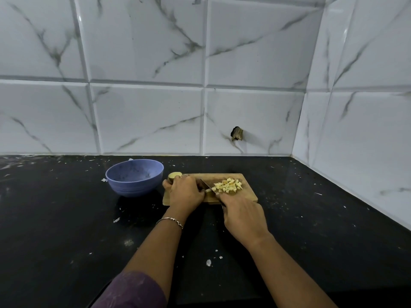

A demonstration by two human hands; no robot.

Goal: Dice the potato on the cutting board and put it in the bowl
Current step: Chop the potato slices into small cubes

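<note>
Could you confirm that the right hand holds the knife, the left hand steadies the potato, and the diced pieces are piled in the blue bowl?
Not quite: the head view shows the pale diced potato pieces piled on the rectangular wooden cutting board; the round blue bowl beside it looks empty. The rest holds: right hand on the knife, left hand steadying the potato.

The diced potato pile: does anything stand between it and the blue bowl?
Yes. The left hand, which holds the potato being cut, and the knife in the right hand lie on the cutting board between the diced pile and the blue bowl.
</note>
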